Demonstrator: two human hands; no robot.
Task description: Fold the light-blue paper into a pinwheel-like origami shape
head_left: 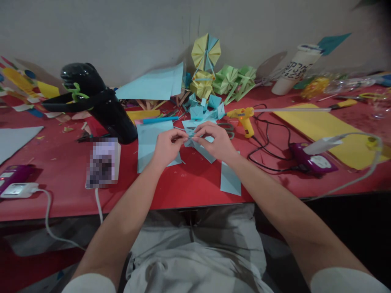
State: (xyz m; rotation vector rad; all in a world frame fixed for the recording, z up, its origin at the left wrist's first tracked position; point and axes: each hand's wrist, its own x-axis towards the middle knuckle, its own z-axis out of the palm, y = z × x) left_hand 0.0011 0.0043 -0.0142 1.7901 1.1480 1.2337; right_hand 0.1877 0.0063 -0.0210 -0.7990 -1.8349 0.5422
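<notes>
My left hand and my right hand meet over the middle of the red table. Between their pinched fingertips is a small piece of light blue paper, partly hidden by the fingers. Below my left hand lies a flat blue sheet. Another blue strip lies under my right hand, and a blue rectangle rests near the front edge. Behind the hands are several folded blue pieces. Scissors lie partly hidden behind my right hand.
A yellow glue gun with a black cord stands to the right, near a purple power socket and yellow sheets. On the left are a black bottle and a phone. Folded paper shapes stand at the wall.
</notes>
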